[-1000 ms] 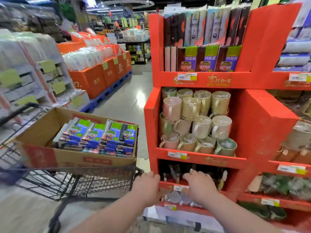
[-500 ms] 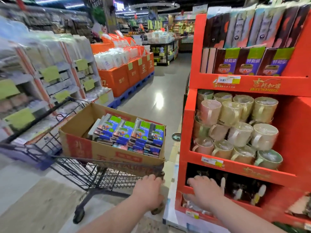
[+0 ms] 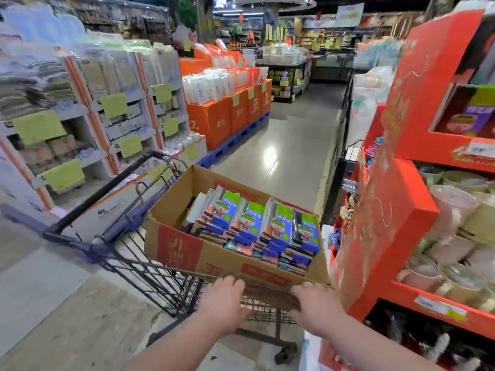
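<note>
"Where was the cardboard box (image 3: pixel 214 261)?"

"It sat across the top of the cart (image 3: pixel 150 274), at the end nearest me, with its near wall by the cart's near rim."

"And your hands?"

"My left hand (image 3: pixel 223 303) and right hand (image 3: pixel 314 307) both gripped that rim, fingers curled over the wire below the box. The right was at the rim's right corner."

"Around it?"

"Packets (image 3: pixel 267 226) filled the box's right side. A red display stand (image 3: pixel 385 231) holding mugs (image 3: pixel 450 210) stood just beside the cart's right edge."

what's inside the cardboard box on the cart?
Stacked rows of packets with green-and-blue labels fill most of the cardboard box on the cart. Lower layers and the box floor are covered by those on top.
</note>
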`<action>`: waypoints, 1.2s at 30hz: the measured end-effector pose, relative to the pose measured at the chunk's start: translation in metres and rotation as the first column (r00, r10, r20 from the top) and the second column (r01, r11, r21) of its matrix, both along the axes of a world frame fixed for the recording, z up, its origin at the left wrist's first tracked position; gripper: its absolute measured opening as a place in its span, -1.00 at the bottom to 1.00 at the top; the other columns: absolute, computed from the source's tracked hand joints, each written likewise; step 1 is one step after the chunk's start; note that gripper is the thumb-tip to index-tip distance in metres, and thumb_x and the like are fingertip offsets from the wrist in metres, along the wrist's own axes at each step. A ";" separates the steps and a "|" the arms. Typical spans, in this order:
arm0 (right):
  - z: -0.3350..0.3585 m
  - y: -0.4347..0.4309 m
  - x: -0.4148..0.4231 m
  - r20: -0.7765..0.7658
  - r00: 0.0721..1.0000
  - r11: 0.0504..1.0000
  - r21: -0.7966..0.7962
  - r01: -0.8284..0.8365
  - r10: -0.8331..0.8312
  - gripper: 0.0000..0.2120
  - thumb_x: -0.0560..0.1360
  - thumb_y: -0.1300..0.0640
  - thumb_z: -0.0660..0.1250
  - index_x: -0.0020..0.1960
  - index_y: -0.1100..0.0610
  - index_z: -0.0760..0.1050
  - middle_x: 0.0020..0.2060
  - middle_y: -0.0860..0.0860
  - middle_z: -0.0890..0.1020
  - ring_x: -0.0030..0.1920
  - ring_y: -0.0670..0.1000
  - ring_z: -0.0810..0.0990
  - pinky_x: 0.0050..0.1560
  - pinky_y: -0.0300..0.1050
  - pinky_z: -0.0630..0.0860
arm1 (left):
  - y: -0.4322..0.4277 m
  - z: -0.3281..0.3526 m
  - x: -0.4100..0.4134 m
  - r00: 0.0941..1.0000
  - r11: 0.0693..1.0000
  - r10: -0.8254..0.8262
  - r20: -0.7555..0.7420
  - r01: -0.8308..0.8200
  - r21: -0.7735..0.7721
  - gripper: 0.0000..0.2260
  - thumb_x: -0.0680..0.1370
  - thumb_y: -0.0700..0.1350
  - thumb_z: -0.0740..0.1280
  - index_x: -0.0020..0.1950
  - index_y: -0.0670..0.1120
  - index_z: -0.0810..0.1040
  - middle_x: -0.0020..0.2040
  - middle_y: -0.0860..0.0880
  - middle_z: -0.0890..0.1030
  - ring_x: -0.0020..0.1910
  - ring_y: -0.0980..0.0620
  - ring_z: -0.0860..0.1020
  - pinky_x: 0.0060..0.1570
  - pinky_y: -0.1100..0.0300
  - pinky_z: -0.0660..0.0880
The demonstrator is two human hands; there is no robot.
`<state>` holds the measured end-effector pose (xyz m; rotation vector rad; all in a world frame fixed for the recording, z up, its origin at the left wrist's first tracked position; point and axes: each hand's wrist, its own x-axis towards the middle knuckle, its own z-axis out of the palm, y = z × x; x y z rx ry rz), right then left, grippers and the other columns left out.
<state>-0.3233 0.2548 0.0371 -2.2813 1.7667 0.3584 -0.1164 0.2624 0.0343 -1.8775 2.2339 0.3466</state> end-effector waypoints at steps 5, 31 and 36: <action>-0.006 -0.021 0.020 -0.013 0.998 0.998 0.036 0.059 -0.058 -0.57 0.50 -0.10 0.22 0.33 0.00 0.36 0.25 0.05 0.46 0.30 0.12 0.41 0.28 -0.01 0.34 | -0.030 -0.008 0.027 1.000 1.000 -0.014 -0.009 0.014 -0.028 -0.55 0.53 0.15 0.23 0.34 -0.02 0.32 0.28 -0.06 0.41 0.31 -0.10 0.38 0.25 0.00 0.36; -0.061 -0.267 -0.059 0.077 0.932 0.914 0.236 0.329 -0.355 -0.59 0.48 -0.06 0.26 0.30 0.00 0.43 0.26 0.03 0.50 0.27 0.12 0.47 0.24 -0.02 0.45 | -0.260 -0.028 -0.025 0.998 0.996 -0.068 -0.007 0.069 0.053 -0.56 0.54 0.15 0.23 0.35 0.00 0.35 0.29 -0.03 0.45 0.27 -0.07 0.42 0.23 0.05 0.39; -0.093 -0.299 -0.074 0.068 0.909 0.877 0.302 0.374 -0.412 -0.63 0.52 -0.06 0.21 0.24 0.11 0.44 0.20 0.11 0.52 0.23 0.17 0.48 0.19 -0.02 0.45 | -0.298 -0.048 -0.043 0.995 0.986 -0.084 0.045 0.076 0.145 -0.51 0.53 0.19 0.23 0.38 0.00 0.30 0.32 -0.04 0.42 0.31 -0.08 0.41 0.24 0.02 0.37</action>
